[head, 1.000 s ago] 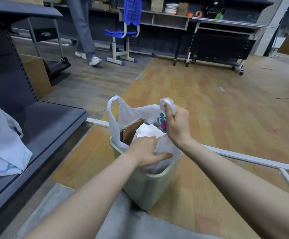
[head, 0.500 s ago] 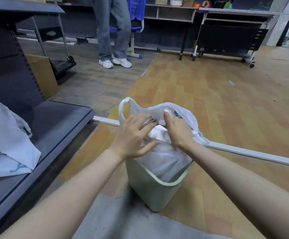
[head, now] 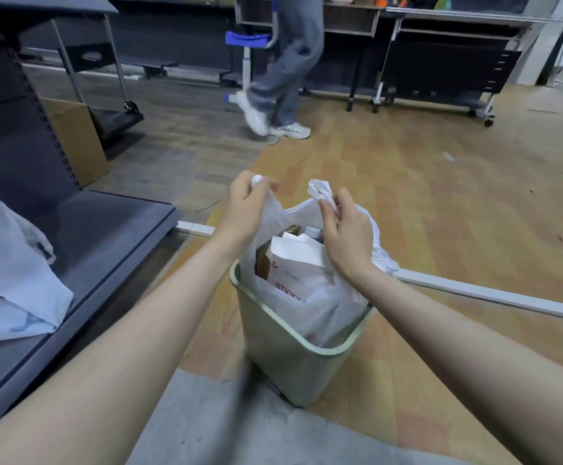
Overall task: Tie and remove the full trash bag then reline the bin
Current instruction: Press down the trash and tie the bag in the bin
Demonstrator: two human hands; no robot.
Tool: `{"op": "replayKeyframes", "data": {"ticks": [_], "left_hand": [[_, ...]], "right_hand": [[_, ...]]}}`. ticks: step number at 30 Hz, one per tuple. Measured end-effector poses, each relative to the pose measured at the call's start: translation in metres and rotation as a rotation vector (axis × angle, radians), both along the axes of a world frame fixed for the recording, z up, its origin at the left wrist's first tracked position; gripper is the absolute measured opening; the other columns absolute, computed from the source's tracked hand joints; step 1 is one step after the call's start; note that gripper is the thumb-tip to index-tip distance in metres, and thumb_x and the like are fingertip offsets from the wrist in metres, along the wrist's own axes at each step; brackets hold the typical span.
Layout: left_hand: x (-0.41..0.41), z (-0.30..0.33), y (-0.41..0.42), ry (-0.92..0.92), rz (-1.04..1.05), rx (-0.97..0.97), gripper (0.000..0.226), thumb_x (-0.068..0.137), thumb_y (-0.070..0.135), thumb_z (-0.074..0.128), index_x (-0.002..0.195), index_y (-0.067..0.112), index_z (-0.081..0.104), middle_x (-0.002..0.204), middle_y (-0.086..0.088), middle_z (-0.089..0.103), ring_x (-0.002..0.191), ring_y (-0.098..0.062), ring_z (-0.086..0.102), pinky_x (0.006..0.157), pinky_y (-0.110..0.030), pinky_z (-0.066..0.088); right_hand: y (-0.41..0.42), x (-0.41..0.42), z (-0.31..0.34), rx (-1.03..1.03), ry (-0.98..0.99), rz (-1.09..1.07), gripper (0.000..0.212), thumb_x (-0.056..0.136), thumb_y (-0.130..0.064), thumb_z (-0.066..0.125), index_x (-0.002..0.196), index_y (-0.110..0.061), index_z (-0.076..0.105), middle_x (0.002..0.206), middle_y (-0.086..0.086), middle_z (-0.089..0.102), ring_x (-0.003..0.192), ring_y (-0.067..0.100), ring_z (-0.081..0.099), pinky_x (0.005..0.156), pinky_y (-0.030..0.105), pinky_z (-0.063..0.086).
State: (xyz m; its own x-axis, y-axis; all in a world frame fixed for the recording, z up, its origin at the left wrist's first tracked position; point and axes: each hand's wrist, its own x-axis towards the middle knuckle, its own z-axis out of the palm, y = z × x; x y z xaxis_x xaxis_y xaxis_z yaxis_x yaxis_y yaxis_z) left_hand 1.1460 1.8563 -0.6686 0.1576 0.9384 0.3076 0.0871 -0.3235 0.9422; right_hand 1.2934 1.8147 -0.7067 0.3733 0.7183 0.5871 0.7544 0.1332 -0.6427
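A pale green bin (head: pixel 293 367) stands on the wood floor in front of me. A white plastic trash bag (head: pixel 327 303) sits inside it, stuffed with paper and cardboard. My left hand (head: pixel 245 208) pinches the bag's left handle loop and holds it up above the rim. My right hand (head: pixel 347 233) grips the right handle loop a little lower. The two handles are apart, not knotted, and the bag's mouth gapes between them.
A dark grey metal shelf (head: pixel 82 250) runs along the left with a white bag (head: pixel 12 280) lying on it. A cardboard box (head: pixel 75 139) leans behind it. A white rail (head: pixel 494 297) crosses the floor on the right. A person's legs (head: pixel 283 78) walk past ahead.
My hands have moved apart from over the bag's middle; each now lifts one handle loop. The person behind has stepped to the right.
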Motion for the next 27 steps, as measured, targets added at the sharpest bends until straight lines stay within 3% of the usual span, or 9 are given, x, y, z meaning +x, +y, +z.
{"op": "replayKeyframes", "data": {"ticks": [2, 5, 9, 12, 15, 17, 20, 22, 27], "left_hand": [[0.010, -0.002, -0.008, 0.053, -0.122, 0.008, 0.026, 0.096, 0.020, 0.042, 0.073, 0.012, 0.050, 0.078, 0.001, 0.062, 0.074, -0.010, 0.056, 0.074, -0.022, 0.042], [0.018, -0.009, -0.017, 0.044, -0.290, 0.015, 0.020, 0.089, 0.024, 0.044, 0.081, 0.007, 0.051, 0.069, 0.002, 0.054, 0.060, -0.009, 0.051, 0.064, -0.021, 0.042], [0.017, -0.002, -0.023, 0.008, -0.398, 0.043, 0.016, 0.087, 0.021, 0.041, 0.082, 0.012, 0.053, 0.074, 0.000, 0.054, 0.061, -0.011, 0.049, 0.064, -0.029, 0.042], [0.022, -0.001, -0.032, 0.176, -0.453, 0.137, 0.016, 0.093, 0.005, 0.035, 0.097, 0.005, 0.050, 0.089, -0.009, 0.057, 0.060, -0.010, 0.050, 0.065, -0.027, 0.045], [0.025, -0.014, -0.036, 0.336, -0.429, 0.120, 0.038, 0.092, -0.003, 0.028, 0.108, 0.025, 0.048, 0.079, -0.007, 0.048, 0.060, -0.010, 0.049, 0.056, -0.016, 0.044], [0.023, -0.022, -0.034, 0.351, -0.400, 0.055, 0.046, 0.090, -0.002, 0.027, 0.111, 0.035, 0.044, 0.065, -0.004, 0.049, 0.053, -0.014, 0.051, 0.055, -0.022, 0.045], [0.022, -0.027, -0.032, 0.316, -0.398, 0.040, 0.032, 0.099, 0.016, 0.031, 0.125, 0.033, 0.037, 0.067, -0.003, 0.052, 0.047, -0.019, 0.054, 0.054, -0.026, 0.045], [0.022, -0.028, -0.035, 0.364, -0.395, 0.054, 0.031, 0.101, 0.029, 0.030, 0.130, 0.039, 0.030, 0.069, -0.001, 0.054, 0.048, -0.021, 0.058, 0.055, -0.029, 0.050], [0.023, -0.032, -0.045, 0.700, -0.346, 0.226, 0.040, 0.099, 0.027, 0.028, 0.137, 0.037, 0.020, 0.081, -0.005, 0.060, 0.063, -0.028, 0.059, 0.070, -0.040, 0.053]], "right_hand": [[0.001, -0.003, 0.001, 0.044, 0.042, 0.016, 0.026, 0.096, -0.025, 0.049, 0.076, -0.014, 0.037, 0.050, -0.006, 0.036, 0.051, 0.021, 0.035, 0.053, 0.034, 0.028], [0.000, -0.010, 0.006, 0.076, 0.154, 0.081, 0.028, 0.090, -0.027, 0.060, 0.076, -0.007, 0.049, 0.055, -0.003, 0.050, 0.053, 0.019, 0.044, 0.054, 0.032, 0.037], [-0.002, -0.004, 0.008, 0.055, 0.268, 0.209, 0.012, 0.083, -0.021, 0.065, 0.072, -0.016, 0.063, 0.058, -0.004, 0.062, 0.058, 0.014, 0.056, 0.061, 0.032, 0.045], [-0.004, 0.007, 0.009, -0.008, 0.275, 0.257, 0.037, 0.080, -0.001, 0.057, 0.052, -0.025, 0.057, 0.046, -0.013, 0.054, 0.049, 0.005, 0.045, 0.052, 0.025, 0.037], [-0.010, 0.010, 0.008, -0.158, 0.273, 0.361, 0.053, 0.077, 0.016, 0.043, 0.051, -0.030, 0.051, 0.041, -0.018, 0.051, 0.043, -0.004, 0.043, 0.049, 0.012, 0.031], [-0.015, 0.007, 0.007, -0.243, 0.282, 0.460, 0.053, 0.081, 0.014, 0.041, 0.054, -0.029, 0.055, 0.044, -0.020, 0.057, 0.047, -0.007, 0.050, 0.052, 0.007, 0.034], [-0.021, 0.004, 0.013, -0.310, 0.273, 0.544, 0.043, 0.080, 0.003, 0.038, 0.057, -0.024, 0.061, 0.049, -0.015, 0.060, 0.053, -0.003, 0.052, 0.057, 0.010, 0.036], [-0.022, 0.008, 0.017, -0.317, 0.333, 0.555, 0.042, 0.082, 0.011, 0.036, 0.060, -0.015, 0.060, 0.047, -0.011, 0.058, 0.049, -0.001, 0.051, 0.055, 0.012, 0.037], [-0.022, 0.008, 0.016, -0.285, 0.458, 0.403, 0.012, 0.077, 0.005, 0.048, 0.087, 0.006, 0.054, 0.064, 0.016, 0.055, 0.061, 0.021, 0.053, 0.056, 0.030, 0.044]]}}
